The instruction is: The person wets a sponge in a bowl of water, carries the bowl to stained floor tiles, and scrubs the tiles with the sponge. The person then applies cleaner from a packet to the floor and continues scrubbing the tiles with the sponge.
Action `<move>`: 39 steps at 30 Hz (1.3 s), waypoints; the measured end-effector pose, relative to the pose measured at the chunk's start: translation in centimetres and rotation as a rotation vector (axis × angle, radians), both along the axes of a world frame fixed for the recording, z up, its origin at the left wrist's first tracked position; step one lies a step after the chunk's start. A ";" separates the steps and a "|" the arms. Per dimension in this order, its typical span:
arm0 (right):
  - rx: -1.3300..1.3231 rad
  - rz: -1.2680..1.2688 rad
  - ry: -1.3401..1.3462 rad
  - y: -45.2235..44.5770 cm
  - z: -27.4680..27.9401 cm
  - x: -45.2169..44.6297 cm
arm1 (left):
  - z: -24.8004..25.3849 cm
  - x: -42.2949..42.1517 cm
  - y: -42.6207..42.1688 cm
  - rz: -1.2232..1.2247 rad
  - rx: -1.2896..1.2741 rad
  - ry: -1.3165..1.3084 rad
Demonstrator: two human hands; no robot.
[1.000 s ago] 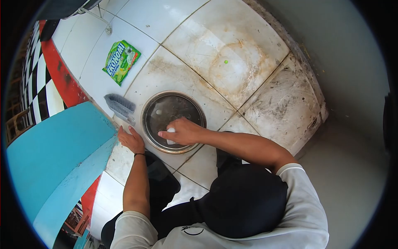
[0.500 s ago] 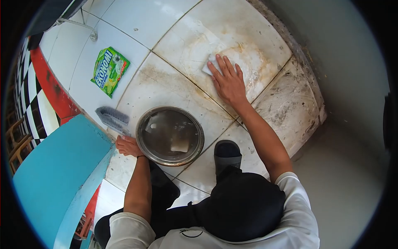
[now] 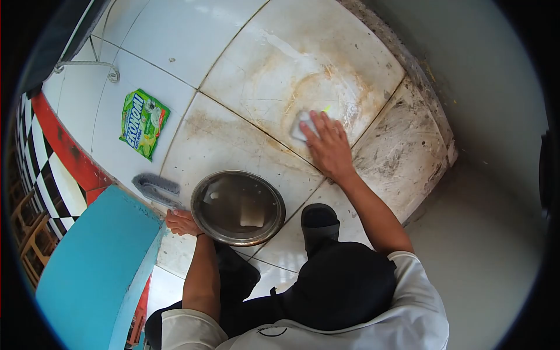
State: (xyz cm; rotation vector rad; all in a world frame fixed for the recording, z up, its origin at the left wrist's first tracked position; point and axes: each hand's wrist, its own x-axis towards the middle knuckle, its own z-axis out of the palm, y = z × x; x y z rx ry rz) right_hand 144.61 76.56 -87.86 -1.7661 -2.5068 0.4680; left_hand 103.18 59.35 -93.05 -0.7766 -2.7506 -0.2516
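Note:
My right hand (image 3: 331,146) presses a small white sponge (image 3: 303,126) onto the stained floor tile (image 3: 262,70), its fingers bent over the sponge's edge. Wet, brownish marks and whitish smears spread around it. Low at the left, my left hand (image 3: 182,222) is closed at the handle end of a grey bristled brush (image 3: 156,186), which lies on the floor; the fingers partly hide the handle. Right beside that hand stands a round metal basin (image 3: 238,230) of murky water, with a pale block-like piece (image 3: 252,214) in it.
A green Ekonomi packet (image 3: 144,124) lies on the tiles at the upper left. A turquoise surface (image 3: 99,245) borders the left side, and a grey wall (image 3: 478,76) the right. My sandalled foot (image 3: 319,220) is just right of the basin. A metal stand leg (image 3: 93,63) reaches in at the top left.
My right hand has drawn the sponge back toward me across the tile, and its fingers are more bent. The left hand stays by the brush. The whole view has shifted slightly.

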 end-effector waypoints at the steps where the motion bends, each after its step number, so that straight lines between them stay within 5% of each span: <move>1: 0.049 -0.102 -0.080 -0.1 -0.4 2.2 | 0.1 0.2 -0.1 0.000 0.002 0.013; 5: 0.249 -0.339 -0.038 8.3 -1.2 0.4 | 0.2 1.1 0.9 0.068 0.000 0.005; 9: 0.091 -0.011 0.178 5.6 -0.1 -6.9 | 0.3 0.0 0.2 0.084 -0.009 -0.009; 12: -0.085 0.101 0.174 -0.8 0.8 -2.6 | 0.1 0.0 0.0 0.040 -0.010 -0.027; 15: 0.048 -0.195 -0.079 0.9 -0.7 4.3 | 0.5 1.0 0.2 0.033 0.013 -0.005; 19: 0.231 -0.424 -0.061 8.4 -1.5 0.0 | 0.2 0.9 0.3 0.046 0.036 0.024; 23: -0.020 0.000 0.180 2.1 0.6 -5.5 | -1.0 -0.1 -0.1 0.071 0.024 0.016; 26: -0.088 0.007 0.059 -2.3 1.0 -0.3 | -1.4 -1.1 -0.4 0.090 0.002 0.005; 29: 0.056 -0.316 -0.057 2.1 -0.3 3.9 | -1.0 0.1 -0.2 0.106 0.025 -0.021; 32: 0.178 -0.405 -0.012 9.5 -1.2 -0.9 | -0.4 0.7 0.3 0.101 0.020 -0.025; 36: 0.094 -0.024 0.212 6.8 0.0 -10.0 | 0.1 0.2 -0.2 0.100 -0.004 -0.071; 39: -0.060 0.055 0.181 0.5 1.1 -7.1 | 0.0 -0.1 -0.1 0.096 -0.025 -0.099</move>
